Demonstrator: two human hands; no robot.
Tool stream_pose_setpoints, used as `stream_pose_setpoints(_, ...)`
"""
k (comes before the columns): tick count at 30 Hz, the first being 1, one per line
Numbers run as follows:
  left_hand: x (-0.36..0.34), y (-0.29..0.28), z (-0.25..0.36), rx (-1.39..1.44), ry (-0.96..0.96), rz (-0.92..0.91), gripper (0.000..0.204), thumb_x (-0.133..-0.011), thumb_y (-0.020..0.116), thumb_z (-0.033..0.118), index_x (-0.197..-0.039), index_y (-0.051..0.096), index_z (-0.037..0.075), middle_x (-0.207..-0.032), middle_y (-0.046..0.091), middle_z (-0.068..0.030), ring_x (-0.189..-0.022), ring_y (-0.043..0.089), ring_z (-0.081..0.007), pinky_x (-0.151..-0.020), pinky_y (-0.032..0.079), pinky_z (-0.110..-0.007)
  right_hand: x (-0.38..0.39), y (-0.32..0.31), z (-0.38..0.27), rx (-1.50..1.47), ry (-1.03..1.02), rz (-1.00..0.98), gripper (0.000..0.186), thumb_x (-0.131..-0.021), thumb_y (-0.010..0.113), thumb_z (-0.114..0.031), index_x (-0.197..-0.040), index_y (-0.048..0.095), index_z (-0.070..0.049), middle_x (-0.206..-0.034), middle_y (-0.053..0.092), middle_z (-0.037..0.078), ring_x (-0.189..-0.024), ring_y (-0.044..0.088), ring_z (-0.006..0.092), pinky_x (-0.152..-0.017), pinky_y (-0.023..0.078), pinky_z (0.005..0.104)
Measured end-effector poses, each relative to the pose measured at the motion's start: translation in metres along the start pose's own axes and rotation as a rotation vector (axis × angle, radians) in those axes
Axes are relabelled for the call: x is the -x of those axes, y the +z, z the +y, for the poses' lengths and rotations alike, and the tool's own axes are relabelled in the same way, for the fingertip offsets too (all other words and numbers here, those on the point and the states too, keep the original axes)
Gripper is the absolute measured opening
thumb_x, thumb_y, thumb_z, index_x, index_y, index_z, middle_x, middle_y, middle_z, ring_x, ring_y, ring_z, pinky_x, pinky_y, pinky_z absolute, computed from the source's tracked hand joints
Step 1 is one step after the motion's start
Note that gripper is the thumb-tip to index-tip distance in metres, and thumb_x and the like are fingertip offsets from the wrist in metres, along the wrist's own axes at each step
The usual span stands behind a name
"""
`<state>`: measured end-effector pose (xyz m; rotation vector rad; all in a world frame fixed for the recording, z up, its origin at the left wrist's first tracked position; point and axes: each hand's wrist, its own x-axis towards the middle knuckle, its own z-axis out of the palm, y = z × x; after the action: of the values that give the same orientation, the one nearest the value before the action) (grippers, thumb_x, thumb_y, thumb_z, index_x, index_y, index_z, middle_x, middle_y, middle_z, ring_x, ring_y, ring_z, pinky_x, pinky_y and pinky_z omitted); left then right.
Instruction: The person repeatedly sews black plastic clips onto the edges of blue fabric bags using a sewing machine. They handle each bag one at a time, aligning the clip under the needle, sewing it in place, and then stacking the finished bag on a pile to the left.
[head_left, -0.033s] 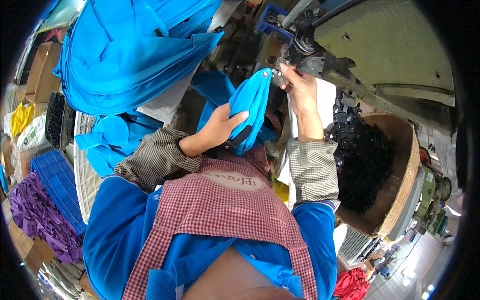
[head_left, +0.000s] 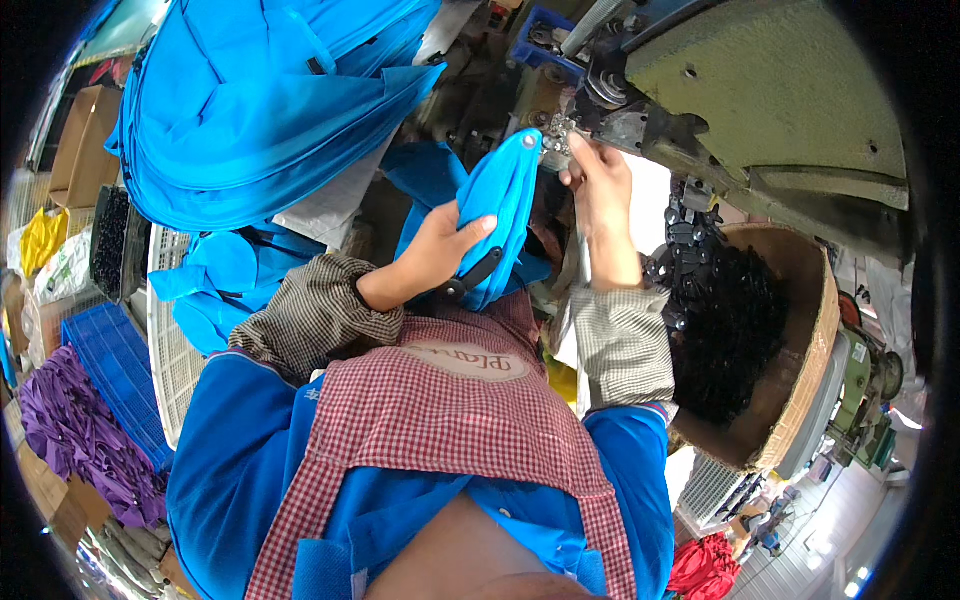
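Note:
My left hand is closed around a folded piece of bright blue fabric, thumb on top. At its upper tip sits a round metal snap or eyelet. A black strap-like plastic piece lies against the fabric's lower end, below my left thumb. My right hand is just right of the fabric tip, its fingers bent together at a cluster of small shiny metal parts. What the fingertips hold, if anything, is too small to make out. Beside them is the metal working end of a green machine.
A large blue fabric heap fills the upper left. More blue pieces lie by a white plastic basket. On the right, a cardboard box holds many black plastic parts. A blue bin stands behind the machine end.
My right fingertips have shifted slightly right and down at the shiny parts. The fabric tip has moved up a little, while my left hand keeps its grip.

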<state>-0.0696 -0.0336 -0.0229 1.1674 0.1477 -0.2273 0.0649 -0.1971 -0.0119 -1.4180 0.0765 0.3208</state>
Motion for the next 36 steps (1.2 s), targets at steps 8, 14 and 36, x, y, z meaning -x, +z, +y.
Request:
stream_pose_setpoints(8,-0.043,-0.01,0.049,-0.089,-0.005,0.006,0.041,-0.077,0.067,0.019,-0.109,0.054,-0.003,-0.099,0.061,-0.0082,-0.085,0.059,-0.0148,-0.078,0.048,-0.029,0.061,-0.003,0.03,0.011,0.024,-0.271,0.029,-0.088,0.053,-0.022,-0.105,0.056,0.002,-0.094,0.062,0.005,-0.081,0.055,0.0103,-0.076,0.045,0.0245)
stream_pose_setpoints(14,-0.071,-0.02,0.054,-0.346,0.028,-0.178,0.034,-0.071,0.072,0.017,-0.098,0.061,-0.001,-0.089,0.064,-0.0061,-0.08,0.059,-0.0125,-0.074,0.047,-0.027,0.053,-0.014,0.002,-0.054,0.07,-0.252,0.026,-0.089,0.052,-0.019,-0.102,0.056,0.003,-0.093,0.063,0.007,-0.077,0.058,0.0113,-0.073,0.047,0.0241)
stream_pose_setpoints(36,-0.117,-0.005,0.04,0.15,-0.109,0.024,0.017,-0.071,0.065,0.006,-0.088,0.064,0.0,-0.084,0.065,-0.0084,-0.074,0.062,-0.0165,-0.07,0.05,-0.03,0.04,-0.003,-0.006,0.62,-0.384,0.217,0.022,-0.087,0.054,-0.02,-0.086,0.059,0.001,-0.074,0.061,0.008,-0.064,0.055,0.0115,-0.058,0.044,0.0234)
